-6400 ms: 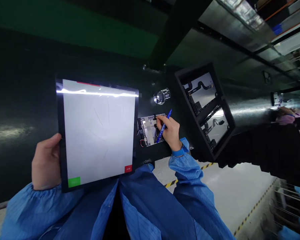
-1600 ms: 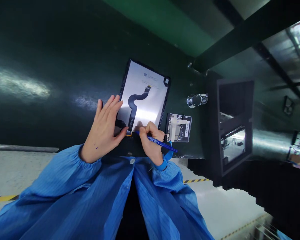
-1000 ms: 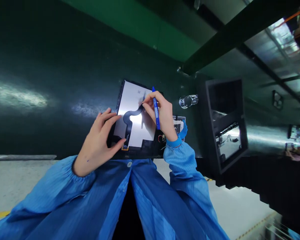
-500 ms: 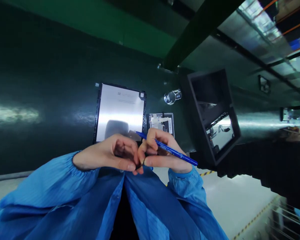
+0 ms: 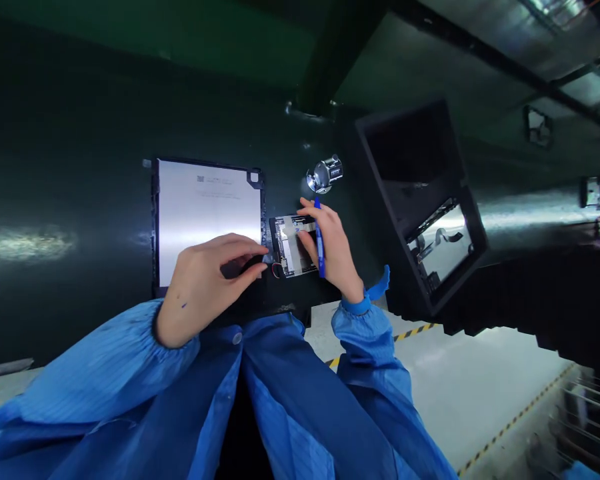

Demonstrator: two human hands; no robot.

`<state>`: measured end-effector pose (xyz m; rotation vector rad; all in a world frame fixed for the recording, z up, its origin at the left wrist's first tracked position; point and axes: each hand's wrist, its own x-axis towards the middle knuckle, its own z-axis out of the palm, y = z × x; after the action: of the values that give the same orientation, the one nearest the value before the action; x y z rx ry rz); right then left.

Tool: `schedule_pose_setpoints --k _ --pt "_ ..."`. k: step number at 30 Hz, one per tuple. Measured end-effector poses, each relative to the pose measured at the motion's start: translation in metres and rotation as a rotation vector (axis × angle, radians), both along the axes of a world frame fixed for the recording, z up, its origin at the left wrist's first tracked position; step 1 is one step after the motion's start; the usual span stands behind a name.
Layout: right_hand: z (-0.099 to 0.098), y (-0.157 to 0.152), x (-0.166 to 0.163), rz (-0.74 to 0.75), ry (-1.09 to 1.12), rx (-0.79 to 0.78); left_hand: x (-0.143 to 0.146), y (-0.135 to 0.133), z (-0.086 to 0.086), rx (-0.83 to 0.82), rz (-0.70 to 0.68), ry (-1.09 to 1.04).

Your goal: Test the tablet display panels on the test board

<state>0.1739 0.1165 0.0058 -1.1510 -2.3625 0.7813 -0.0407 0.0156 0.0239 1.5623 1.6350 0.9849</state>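
A silver-backed tablet panel [image 5: 207, 217] in a black frame lies flat on the dark green bench, with no ribbon cable showing on its face. My left hand [image 5: 205, 283] rests over its lower right corner, fingertips reaching towards a small circuit board [image 5: 293, 245] with taped strips and a short red-and-black wire. My right hand [image 5: 333, 250] lies on that board's right side, its fingers closed around a blue marker pen [image 5: 320, 243] standing nearly upright along the palm. Part of the board is hidden under my right fingers.
A chrome tally counter [image 5: 325, 175] stands just above the board. At the right, a black slotted rack [image 5: 420, 213] holds a panel with a dark ribbon cable. Below the bench lie a pale floor with yellow-black tape [image 5: 410, 340] and a wire cart [image 5: 580, 427].
My hands have come apart from their meeting point. The right one moved up onto the circuit board, its pen turned from sideways to upright. The left one moved onto the panel's corner, and the view shifted slightly.
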Motion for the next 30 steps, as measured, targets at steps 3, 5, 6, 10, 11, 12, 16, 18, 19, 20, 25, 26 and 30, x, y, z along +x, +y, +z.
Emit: schedule_pose_setpoints --k 3,5,6,10,11,12,16,18,19,20,25,26,30 --pt "-0.019 -0.003 0.001 0.007 -0.095 -0.003 0.011 0.002 -0.009 0.074 0.038 0.194" --pt "-0.023 -0.01 -0.001 -0.02 -0.1 0.005 0.015 0.003 -0.014 0.101 0.051 0.269" --pt "-0.023 -0.014 -0.002 -0.033 -0.099 0.01 0.016 0.003 -0.016 0.107 0.053 0.292" --pt "-0.022 -0.02 -0.005 -0.058 -0.087 0.028 0.017 0.005 -0.021 0.112 0.059 0.343" --pt "-0.023 -0.02 -0.006 -0.061 -0.082 0.033 0.017 0.005 -0.022 0.112 0.059 0.349" --pt "-0.023 -0.019 -0.006 -0.063 -0.079 0.036 0.018 0.006 -0.022 0.109 0.058 0.351" --pt "-0.024 -0.018 -0.005 -0.063 -0.078 0.041 0.02 0.008 -0.023 0.085 0.07 0.345" --pt "-0.024 -0.018 -0.005 -0.061 -0.072 0.039 0.021 0.008 -0.023 0.082 0.086 0.335" --pt "-0.024 -0.018 -0.005 -0.06 -0.068 0.039 0.021 0.009 -0.022 0.079 0.089 0.326" --pt "-0.024 -0.018 -0.005 -0.06 -0.066 0.038 0.021 0.009 -0.022 0.076 0.088 0.318" --pt "-0.025 -0.019 -0.006 -0.066 -0.066 0.036 0.021 0.009 -0.023 0.068 0.076 0.317" --pt "-0.025 -0.019 -0.006 -0.066 -0.065 0.038 0.021 0.01 -0.023 0.065 0.075 0.319" --pt "-0.024 -0.018 -0.006 -0.062 -0.068 0.044 0.021 0.009 -0.025 0.057 0.074 0.326"
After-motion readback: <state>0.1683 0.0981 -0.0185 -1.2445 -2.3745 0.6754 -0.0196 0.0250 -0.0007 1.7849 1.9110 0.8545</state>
